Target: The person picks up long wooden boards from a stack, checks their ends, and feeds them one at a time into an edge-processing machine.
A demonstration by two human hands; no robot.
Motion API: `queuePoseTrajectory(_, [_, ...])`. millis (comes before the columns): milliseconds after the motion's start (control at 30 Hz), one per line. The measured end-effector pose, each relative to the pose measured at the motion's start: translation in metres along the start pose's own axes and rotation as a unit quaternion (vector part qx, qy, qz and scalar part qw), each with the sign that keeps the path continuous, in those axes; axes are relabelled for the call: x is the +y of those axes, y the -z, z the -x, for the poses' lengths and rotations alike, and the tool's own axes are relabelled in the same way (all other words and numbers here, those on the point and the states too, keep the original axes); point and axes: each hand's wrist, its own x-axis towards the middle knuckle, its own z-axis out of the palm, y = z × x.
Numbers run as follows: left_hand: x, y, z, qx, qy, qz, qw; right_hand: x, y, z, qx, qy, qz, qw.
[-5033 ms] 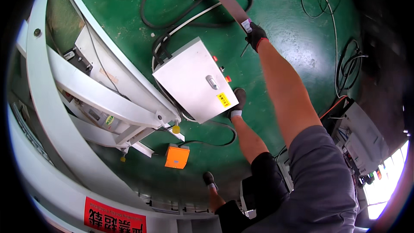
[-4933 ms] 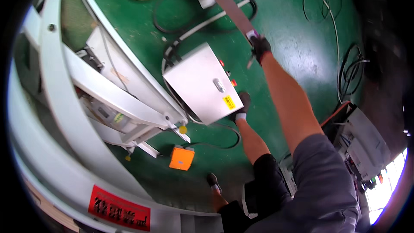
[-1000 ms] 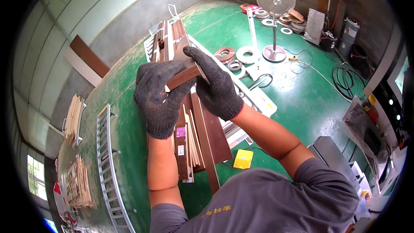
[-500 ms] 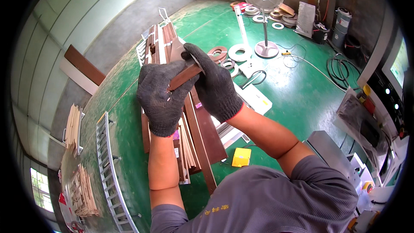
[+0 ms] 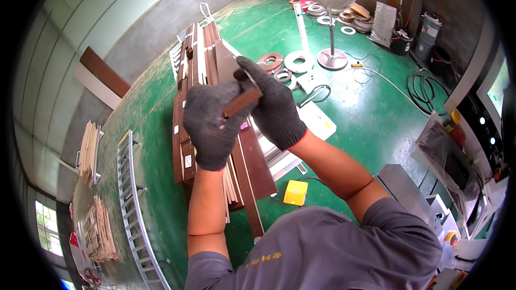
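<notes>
Both my hands wear dark knit gloves with red cuffs and are raised above a stack of brown panels (image 5: 252, 156). Between them is a brown board (image 5: 242, 103), its end tilted up to the right. My left hand (image 5: 210, 124) is closed at the board's lower left side, its fingers mostly hidden and a little blurred. My right hand (image 5: 277, 111) grips the board's right side, with the thumb or a finger stretched along its upper edge. A wider brown face (image 5: 227, 63) shows beyond the gloves; I cannot tell whether it is the same board.
A ladder (image 5: 134, 209) lies on the green floor to the left. Ahead right stand a pedestal fan (image 5: 332, 27) and rolls of edge banding (image 5: 299, 62). A yellow box (image 5: 295, 192) sits near my body. At far right is a machine with a screen (image 5: 497, 91).
Both hands have shifted slightly right with the brown board, whose visible end now looks shorter. My head view has turned a little, so the panels sit slightly farther left.
</notes>
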Motion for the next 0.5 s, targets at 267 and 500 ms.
queuePoseTrajectory(267, [-0.054,-0.067,0.09,0.18,0.401,0.487,0.755,0.026,0.006,0.059,0.04,-0.068,-0.072,0.994])
queuePoseTrajectory(500, [-0.217,-0.215,0.164,-0.033,0.401,0.168,0.9,0.012,0.023,0.084,-0.182,-0.118,0.076,0.973])
